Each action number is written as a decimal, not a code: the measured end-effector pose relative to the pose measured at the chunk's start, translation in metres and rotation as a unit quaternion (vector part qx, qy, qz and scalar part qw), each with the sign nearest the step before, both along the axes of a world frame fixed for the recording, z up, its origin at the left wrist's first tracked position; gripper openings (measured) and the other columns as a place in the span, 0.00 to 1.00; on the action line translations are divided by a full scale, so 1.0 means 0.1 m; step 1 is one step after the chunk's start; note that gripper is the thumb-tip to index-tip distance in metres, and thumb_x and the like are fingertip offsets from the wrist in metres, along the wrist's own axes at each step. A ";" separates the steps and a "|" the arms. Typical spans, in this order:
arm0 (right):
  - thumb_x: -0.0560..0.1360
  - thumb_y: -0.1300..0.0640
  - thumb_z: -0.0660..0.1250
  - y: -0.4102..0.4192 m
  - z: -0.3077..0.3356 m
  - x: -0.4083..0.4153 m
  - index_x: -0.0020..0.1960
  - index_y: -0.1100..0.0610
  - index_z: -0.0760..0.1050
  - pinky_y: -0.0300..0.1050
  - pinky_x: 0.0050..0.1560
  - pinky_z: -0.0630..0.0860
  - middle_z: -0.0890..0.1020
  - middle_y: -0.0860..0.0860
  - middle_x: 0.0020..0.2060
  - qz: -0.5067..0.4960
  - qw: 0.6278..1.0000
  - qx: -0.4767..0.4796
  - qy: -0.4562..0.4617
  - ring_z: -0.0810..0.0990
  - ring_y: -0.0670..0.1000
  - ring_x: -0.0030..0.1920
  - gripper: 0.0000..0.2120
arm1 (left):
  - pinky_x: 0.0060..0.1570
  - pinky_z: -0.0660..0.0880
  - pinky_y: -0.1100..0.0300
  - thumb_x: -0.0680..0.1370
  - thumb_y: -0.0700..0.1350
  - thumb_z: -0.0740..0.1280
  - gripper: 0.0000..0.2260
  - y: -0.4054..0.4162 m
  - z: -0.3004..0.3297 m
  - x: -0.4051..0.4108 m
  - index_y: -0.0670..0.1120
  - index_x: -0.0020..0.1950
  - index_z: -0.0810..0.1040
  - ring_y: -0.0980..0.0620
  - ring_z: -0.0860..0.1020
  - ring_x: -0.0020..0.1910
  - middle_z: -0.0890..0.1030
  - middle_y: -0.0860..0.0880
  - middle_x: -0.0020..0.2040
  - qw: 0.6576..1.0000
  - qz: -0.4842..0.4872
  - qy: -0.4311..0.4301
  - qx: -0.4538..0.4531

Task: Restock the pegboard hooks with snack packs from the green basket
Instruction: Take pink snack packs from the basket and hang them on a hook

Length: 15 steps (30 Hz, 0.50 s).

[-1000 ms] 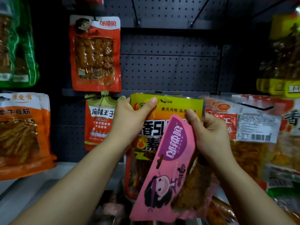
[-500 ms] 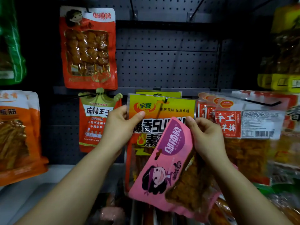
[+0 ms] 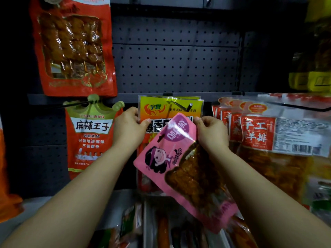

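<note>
A yellow-topped snack pack (image 3: 157, 109) hangs on a metal hook (image 3: 186, 106) at the middle of the dark pegboard (image 3: 175, 65), with more packs behind it. My left hand (image 3: 128, 127) pinches its left edge, thumb on the front. My right hand (image 3: 211, 132) touches the pack's right edge and also holds a pink snack pack (image 3: 179, 167), which hangs tilted in front of the yellow one. The green basket is not visible.
A red crown-topped pack (image 3: 91, 136) hangs to the left and a large red skewer pack (image 3: 71, 47) above it. Red and clear packs (image 3: 259, 133) crowd the hooks at right. More packs (image 3: 161, 228) lie on the shelf below my arms.
The yellow pack has slid back along the hook, whose tip now sticks out in front of it. Both hands have moved forward with it. The view has moved closer to the pegboard.
</note>
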State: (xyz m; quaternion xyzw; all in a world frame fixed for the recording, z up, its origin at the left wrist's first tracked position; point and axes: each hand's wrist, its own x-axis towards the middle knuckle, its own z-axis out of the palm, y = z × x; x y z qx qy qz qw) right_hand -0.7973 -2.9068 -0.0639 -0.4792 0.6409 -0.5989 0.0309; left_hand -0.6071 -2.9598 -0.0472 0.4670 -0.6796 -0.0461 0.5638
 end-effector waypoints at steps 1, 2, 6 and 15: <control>0.78 0.44 0.60 -0.05 0.01 0.00 0.41 0.54 0.79 0.50 0.43 0.74 0.82 0.51 0.37 -0.015 1.000 0.003 0.001 0.80 0.56 0.43 0.17 | 0.27 0.59 0.62 0.73 0.45 0.71 0.15 -0.04 0.00 -0.01 0.49 0.32 0.66 0.55 0.69 0.29 0.70 0.54 0.28 1.000 0.003 -0.003 -0.001; 0.78 0.44 0.60 -0.10 0.02 0.00 0.42 0.54 0.80 0.48 0.42 0.73 0.82 0.51 0.38 -0.028 1.000 0.007 0.002 0.80 0.55 0.43 0.17 | 0.26 0.58 0.61 0.73 0.45 0.71 0.16 -0.08 0.01 -0.02 0.48 0.31 0.66 0.56 0.68 0.28 0.70 0.53 0.28 1.000 0.007 -0.006 -0.002; 0.78 0.44 0.60 -0.25 0.05 0.01 0.48 0.51 0.82 0.48 0.45 0.75 0.84 0.51 0.43 -0.054 0.998 0.018 0.003 0.80 0.55 0.46 0.15 | 0.31 0.59 0.57 0.73 0.46 0.71 0.11 -0.20 0.02 -0.06 0.44 0.36 0.72 0.48 0.72 0.33 0.71 0.53 0.29 1.000 0.017 -0.016 -0.008; 0.75 0.42 0.64 -0.22 -0.12 -0.03 0.46 0.54 0.77 0.51 0.47 0.77 0.82 0.51 0.42 -0.048 0.999 0.011 -0.021 0.80 0.53 0.44 0.16 | 0.32 0.66 0.59 0.73 0.44 0.71 0.07 -0.21 -0.11 -0.07 0.46 0.43 0.73 0.51 0.76 0.36 0.76 0.53 0.34 0.998 -0.046 0.040 -0.017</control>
